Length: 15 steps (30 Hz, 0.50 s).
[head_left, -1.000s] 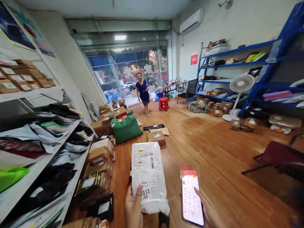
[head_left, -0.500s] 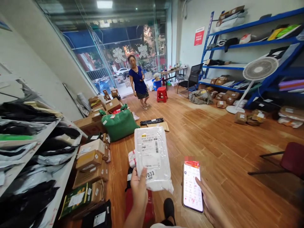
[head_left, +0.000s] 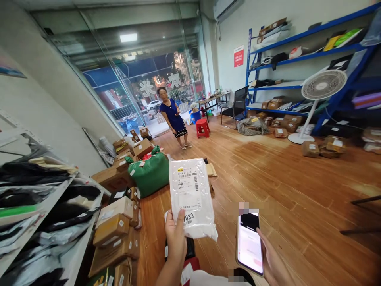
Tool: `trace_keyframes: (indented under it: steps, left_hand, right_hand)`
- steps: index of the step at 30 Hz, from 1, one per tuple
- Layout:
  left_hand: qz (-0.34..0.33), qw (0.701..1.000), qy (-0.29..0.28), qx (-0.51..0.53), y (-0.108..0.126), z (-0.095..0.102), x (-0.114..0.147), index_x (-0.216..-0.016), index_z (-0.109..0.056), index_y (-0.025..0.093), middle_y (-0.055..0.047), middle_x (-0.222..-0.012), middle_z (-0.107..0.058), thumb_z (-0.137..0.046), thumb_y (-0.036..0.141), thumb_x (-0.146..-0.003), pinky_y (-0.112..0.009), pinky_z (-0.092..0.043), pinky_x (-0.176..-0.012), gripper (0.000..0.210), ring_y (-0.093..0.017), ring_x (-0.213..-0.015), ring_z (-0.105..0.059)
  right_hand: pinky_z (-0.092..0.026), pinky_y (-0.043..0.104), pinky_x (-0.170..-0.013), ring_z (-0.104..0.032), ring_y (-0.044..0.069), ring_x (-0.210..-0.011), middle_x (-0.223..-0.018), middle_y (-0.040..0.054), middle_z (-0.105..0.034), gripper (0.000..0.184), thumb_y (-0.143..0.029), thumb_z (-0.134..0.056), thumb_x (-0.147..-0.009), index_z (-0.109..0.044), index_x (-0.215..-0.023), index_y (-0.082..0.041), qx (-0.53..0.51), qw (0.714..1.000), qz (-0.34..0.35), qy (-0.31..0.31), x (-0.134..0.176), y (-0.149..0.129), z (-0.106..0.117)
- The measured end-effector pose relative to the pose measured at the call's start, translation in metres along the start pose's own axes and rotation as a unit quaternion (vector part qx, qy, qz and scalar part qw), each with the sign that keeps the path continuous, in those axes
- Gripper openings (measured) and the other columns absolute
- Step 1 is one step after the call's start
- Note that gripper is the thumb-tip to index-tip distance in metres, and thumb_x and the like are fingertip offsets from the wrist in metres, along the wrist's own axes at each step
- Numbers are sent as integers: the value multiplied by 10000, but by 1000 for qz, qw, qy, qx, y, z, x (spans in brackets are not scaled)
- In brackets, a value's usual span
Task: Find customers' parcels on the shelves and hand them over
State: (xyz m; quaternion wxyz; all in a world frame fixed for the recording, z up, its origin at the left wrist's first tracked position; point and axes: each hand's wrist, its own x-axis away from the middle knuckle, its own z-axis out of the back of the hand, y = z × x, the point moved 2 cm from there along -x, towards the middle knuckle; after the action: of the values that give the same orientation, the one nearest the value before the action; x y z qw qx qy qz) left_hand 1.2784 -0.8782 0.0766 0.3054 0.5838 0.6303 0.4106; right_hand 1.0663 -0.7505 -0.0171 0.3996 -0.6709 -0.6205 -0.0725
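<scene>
A white plastic parcel (head_left: 192,194) with a printed shipping label faces me near the middle. My left hand (head_left: 176,230) is closed on its lower left corner, the thumb lying over the label beside the number ending in 033. Lower right, my right hand (head_left: 269,254) grips a smartphone (head_left: 250,246) by its right edge, thumb at the side of the screen. The screen is lit, with a black band at the top and a pale page below. Parcel and phone are apart. The fingers behind both are hidden.
A person (head_left: 174,117) in blue stands near the glass front. Cardboard boxes (head_left: 111,230) and a green sack (head_left: 149,172) line the left, beside a shelf (head_left: 80,238) of bagged parcels. A red stool (head_left: 203,128), a white fan (head_left: 324,85) and blue shelving (head_left: 306,39) are farther off.
The phone screen has switched from a red-topped page of icons to a black band over a pale page. The phone sits slightly lower and farther right; the view has tilted up.
</scene>
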Motion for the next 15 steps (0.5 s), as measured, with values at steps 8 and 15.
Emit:
trace_keyframes:
  steps: [8, 15]
  left_hand:
    - [30, 999, -44, -7, -38, -58, -31, -1073, -561, 198, -60, -987, -723, -799, 383, -693, -340, -561, -814, 485, -201, -845, -704]
    - [40, 995, -91, -20, -104, -146, -72, -1066, -549, 183, -82, -1022, -712, -753, 365, -753, -324, -550, -812, 416, -203, -889, -692]
  right_hand:
    - [-560, 446, -784, -722, 298, -830, -896, 83, -766, 504, -525, -730, -716, -631, -1091, -203, -32, 999, 2, 19, -10, -48, 12]
    - [-568, 408, -763, -722, 284, -794, -942, 79, -771, 470, -525, -730, -713, -690, -1053, -202, -26, 999, 37, -8, -46, -134, 10]
